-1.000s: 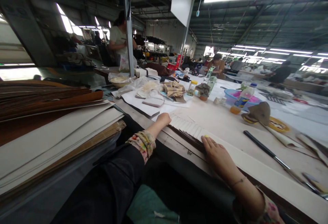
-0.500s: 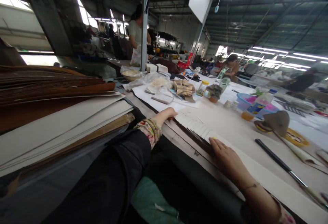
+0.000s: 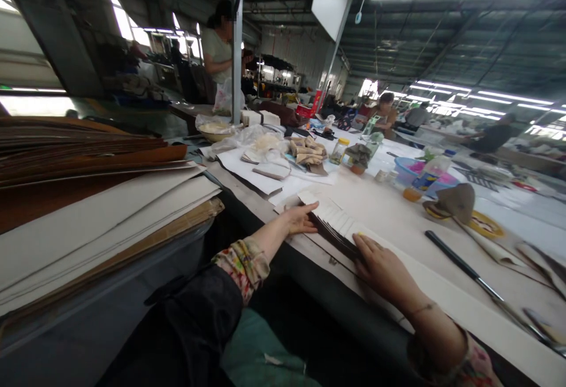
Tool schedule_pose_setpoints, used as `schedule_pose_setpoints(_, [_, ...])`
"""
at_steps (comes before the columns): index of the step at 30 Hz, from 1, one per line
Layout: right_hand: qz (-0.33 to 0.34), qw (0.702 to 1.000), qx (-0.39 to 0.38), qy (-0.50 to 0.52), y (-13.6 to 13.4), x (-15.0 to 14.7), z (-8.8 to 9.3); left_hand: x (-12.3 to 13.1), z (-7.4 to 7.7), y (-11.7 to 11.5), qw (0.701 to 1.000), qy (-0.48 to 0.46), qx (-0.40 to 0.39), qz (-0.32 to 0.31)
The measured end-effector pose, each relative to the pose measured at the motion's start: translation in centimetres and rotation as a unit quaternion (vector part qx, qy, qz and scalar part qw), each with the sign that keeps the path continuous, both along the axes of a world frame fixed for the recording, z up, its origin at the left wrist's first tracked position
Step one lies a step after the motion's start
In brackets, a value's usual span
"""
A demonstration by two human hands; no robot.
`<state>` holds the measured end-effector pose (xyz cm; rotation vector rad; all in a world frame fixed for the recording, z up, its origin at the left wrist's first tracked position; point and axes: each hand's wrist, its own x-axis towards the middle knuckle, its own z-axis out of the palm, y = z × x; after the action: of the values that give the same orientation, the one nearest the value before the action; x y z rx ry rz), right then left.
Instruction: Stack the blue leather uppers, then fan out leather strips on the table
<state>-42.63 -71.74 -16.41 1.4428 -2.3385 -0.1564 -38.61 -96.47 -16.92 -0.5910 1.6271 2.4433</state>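
Note:
A fanned stack of long leather strips (image 3: 338,220), pale on top with dark brown edges, lies along the near side of the worktable (image 3: 305,248). My left hand (image 3: 298,220) is at the far end of the stack, its thumb and fingers stretched out and apart beside the dark edges. My right hand (image 3: 384,266) grips the strips farther along, fingers over the pale top; its thumb is hidden. A small yellow spot shows by its fingertips. The strips run on past my right forearm toward the lower right.
Brown and white sheets (image 3: 101,228) are piled at the left. A black-handled tool (image 3: 451,254) lies on the right of the table. Behind are a blue basin (image 3: 400,169), a bottle (image 3: 428,177), a jar (image 3: 339,151), gloves (image 3: 307,150) and a metal post (image 3: 237,51). Co-workers stand farther back.
My left hand has come off the far end of the strips and drawn back toward me, its fingers opening. The right hand stays on the stack. The view has shifted slightly to the right.

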Motion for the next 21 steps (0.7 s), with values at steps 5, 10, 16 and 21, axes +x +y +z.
schedule_pose_setpoints(5, [-0.030,0.996,-0.047,-0.075,0.0,0.3,0.6,0.3,-0.6,6.8,0.994,0.024,0.107,-0.008])
schedule_pose_setpoints(10, [-0.061,0.982,-0.106,-0.141,0.5,0.8,0.8,-0.1,0.2,11.5,0.993,0.030,0.075,0.089])
schedule_pose_setpoints(16, [-0.021,0.962,-0.174,-0.211,1.8,0.9,1.8,-1.7,0.0,13.2,0.981,0.010,-0.037,0.192])
schedule_pose_setpoints(21, [-0.089,0.937,-0.186,-0.282,6.9,-1.9,4.5,-0.8,-0.4,13.5,0.973,0.100,0.017,0.206])
